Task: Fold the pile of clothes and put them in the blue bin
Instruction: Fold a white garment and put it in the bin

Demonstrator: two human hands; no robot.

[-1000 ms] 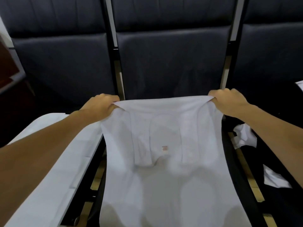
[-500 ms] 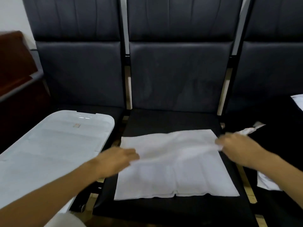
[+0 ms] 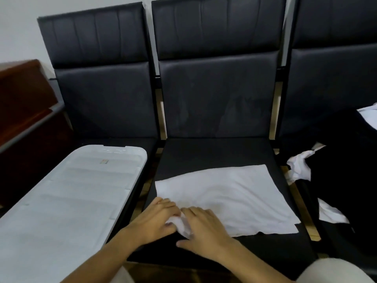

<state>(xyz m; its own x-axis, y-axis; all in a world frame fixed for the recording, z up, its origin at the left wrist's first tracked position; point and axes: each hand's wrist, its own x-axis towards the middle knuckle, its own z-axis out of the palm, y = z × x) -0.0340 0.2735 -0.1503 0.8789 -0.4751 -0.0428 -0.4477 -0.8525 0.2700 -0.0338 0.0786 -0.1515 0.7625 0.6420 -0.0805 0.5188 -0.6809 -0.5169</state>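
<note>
The white garment [image 3: 226, 199] is lying flat on the middle chair seat [image 3: 214, 154], half folded, its long axis running from nine to three o'clock. Both hands are meeting at its near left corner, at about seven o'clock of the cloth. The left hand [image 3: 157, 219] is curling loosely around a bunched bit of that corner; the right hand [image 3: 202, 227] is lying just beside it, fingers nearly straight, pressing on the fabric. The rest of the garment is stretching away toward two o'clock, so the next fold probably carries this corner that way. More clothes [image 3: 299, 166] are waiting at three o'clock. No blue bin is showing.
</note>
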